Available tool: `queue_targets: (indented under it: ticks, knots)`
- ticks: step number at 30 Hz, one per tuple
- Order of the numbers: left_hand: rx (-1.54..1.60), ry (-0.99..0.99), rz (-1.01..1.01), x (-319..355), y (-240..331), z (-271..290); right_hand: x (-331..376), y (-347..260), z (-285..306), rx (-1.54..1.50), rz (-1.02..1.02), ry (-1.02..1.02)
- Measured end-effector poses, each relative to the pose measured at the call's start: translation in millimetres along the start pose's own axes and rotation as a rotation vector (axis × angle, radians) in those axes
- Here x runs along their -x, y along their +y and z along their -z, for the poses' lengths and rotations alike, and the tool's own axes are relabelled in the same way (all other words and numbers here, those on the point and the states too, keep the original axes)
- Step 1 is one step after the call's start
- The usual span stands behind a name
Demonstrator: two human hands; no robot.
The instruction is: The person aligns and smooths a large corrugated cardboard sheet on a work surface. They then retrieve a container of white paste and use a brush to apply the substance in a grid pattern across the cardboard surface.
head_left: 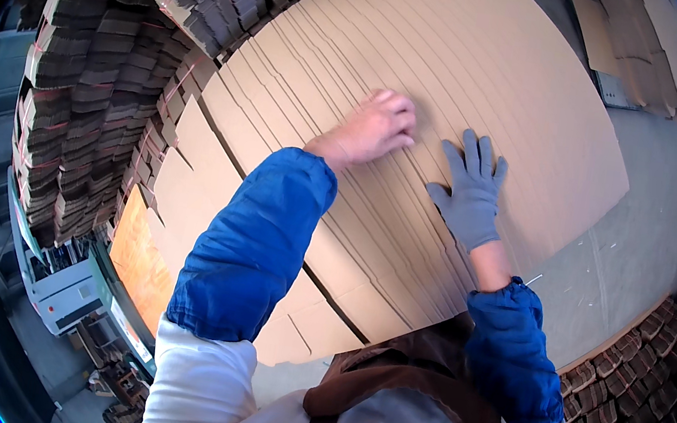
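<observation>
Brown cardboard sheets point(460, 82) lie nearly flat across the centre, overlapping in staggered layers.

Matt cardboard sheets point(557, 104), wrinkled cloth sleeves point(252, 238), wooden board point(140, 242)

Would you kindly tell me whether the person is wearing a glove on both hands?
No, the right hand wears a grey glove, but the left hand is bare.

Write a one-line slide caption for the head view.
Bare left hand and gray-gloved right hand over overlapping cardboard sheets, with bundled cardboard stacks at left.
</observation>
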State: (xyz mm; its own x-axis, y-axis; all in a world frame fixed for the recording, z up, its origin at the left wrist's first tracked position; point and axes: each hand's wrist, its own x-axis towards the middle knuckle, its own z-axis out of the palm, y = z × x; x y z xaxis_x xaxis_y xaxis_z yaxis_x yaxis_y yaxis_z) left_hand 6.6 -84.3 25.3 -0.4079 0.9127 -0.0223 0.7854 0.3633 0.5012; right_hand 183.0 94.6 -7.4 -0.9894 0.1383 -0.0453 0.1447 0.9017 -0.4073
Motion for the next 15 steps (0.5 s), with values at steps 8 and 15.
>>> queue_targets:
  ticks: [8, 15]
  knots:
    - [-0.129, 0.056, 0.143, 7, -81, 31, -16, -4, 6, 0.033, 0.067, 0.035]
    - [-0.126, 0.065, 0.134, 4, -85, 34, -116, -41, -20, 0.068, 0.235, 0.216]
